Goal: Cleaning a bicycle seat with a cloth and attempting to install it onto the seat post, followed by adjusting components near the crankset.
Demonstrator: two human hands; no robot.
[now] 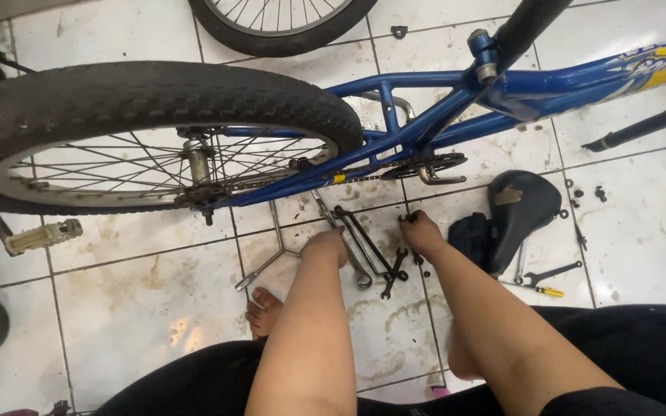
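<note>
The likeliest slip here is a tool skidding: the wrenches [375, 250] lie loose and crossed on the white tiled floor [132, 308], which is streaked with grime, so a careless pull on one could drag or scatter its neighbours toward the small nuts [580, 192] lying near the black saddle [522, 204]. A second risk, as I judge it, is the chainring and chain [425, 166] of the blue bicycle [441, 115], which hang just above the hands; a raised knuckle could catch on the teeth. The left hand [327, 245] is curled downward over the wrench pile, fingers bent and close together, touching the long silver spanner; whether it really grips that spanner I cannot tell, since the fingertips are hidden. The right hand [419, 231] is also bent, its fingers pinched around a small dark piece at the upper end of the pile, just beneath the chainring. The wrenches sit in the middle of the floor, between the rear wheel [156, 96] and the saddle, with a three-way wrench [275, 250] just to their left.
</note>
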